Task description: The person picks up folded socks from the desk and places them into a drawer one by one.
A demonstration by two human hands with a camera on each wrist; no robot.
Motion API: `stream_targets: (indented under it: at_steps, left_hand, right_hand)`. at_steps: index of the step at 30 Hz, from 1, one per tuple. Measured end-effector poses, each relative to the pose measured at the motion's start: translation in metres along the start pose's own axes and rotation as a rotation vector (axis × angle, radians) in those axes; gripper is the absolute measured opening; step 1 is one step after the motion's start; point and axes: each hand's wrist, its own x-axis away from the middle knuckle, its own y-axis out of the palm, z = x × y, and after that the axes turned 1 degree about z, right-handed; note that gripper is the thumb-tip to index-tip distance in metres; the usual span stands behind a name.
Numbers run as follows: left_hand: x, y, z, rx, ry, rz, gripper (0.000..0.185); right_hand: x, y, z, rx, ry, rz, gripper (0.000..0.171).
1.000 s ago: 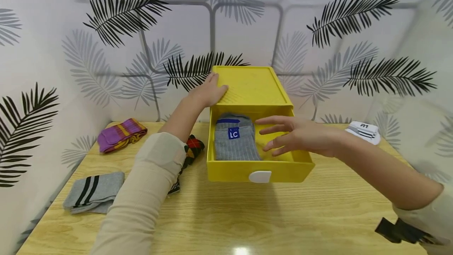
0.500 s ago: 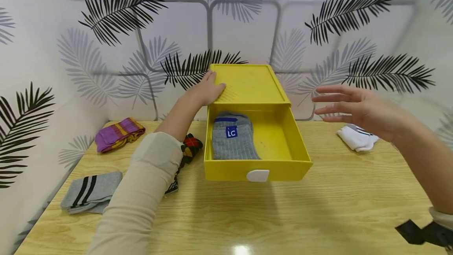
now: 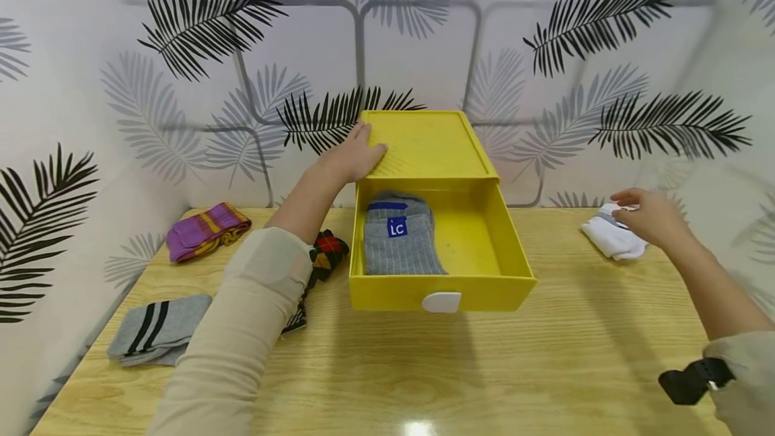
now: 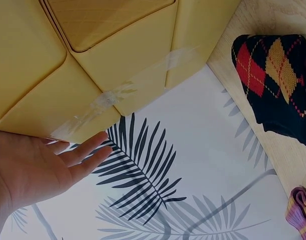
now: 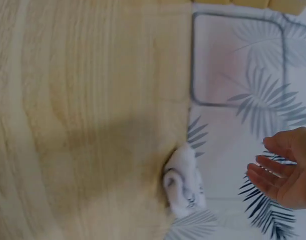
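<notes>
Right hand hovered at the white socks, frame's right edge

Its fingers were loose, gripping nothing (socks just below); left hand lay flat on the yellow box, centre frame.

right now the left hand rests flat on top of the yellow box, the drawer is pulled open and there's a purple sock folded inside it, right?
Not quite: the sock in the open drawer is grey with a blue label, as the head view shows. The purple sock lies on the table, off to the left. The left hand does rest flat on the yellow box.
</notes>
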Motion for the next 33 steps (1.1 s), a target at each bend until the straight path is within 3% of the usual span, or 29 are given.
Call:
stream_targets:
  at_steps: [4, 10, 14, 21, 28, 33]
  left_hand:
    - [0.001, 0.001, 0.001, 0.006, 0.000, -0.001, 0.065]
    - [0.000, 0.003, 0.005, 0.014, 0.014, -0.010, 0.065]
    - [-0.001, 0.004, 0.006, 0.007, 0.017, -0.006, 0.064]
    - [0.001, 0.002, 0.006, -0.011, 0.011, -0.008, 0.064]
    - [0.001, 0.003, 0.004, 0.003, 0.005, -0.003, 0.064]
    - [0.002, 0.002, 0.003, -0.003, -0.007, -0.001, 0.064]
  right_hand:
    - [-0.002, 0.024, 0.031, 0.130, -0.016, 0.030, 0.042]
    - [0.007, 0.058, 0.066, 0.168, 0.072, -0.039, 0.054]
    - [0.010, 0.071, 0.081, 0.197, 0.069, -0.070, 0.061]
    - [0.011, 0.075, 0.080, 0.169, 0.012, -0.097, 0.064]
    - [0.022, 0.085, 0.071, 0.156, -0.197, -0.049, 0.055]
    - [0.033, 0.089, 0.051, 0.110, -0.265, -0.081, 0.054]
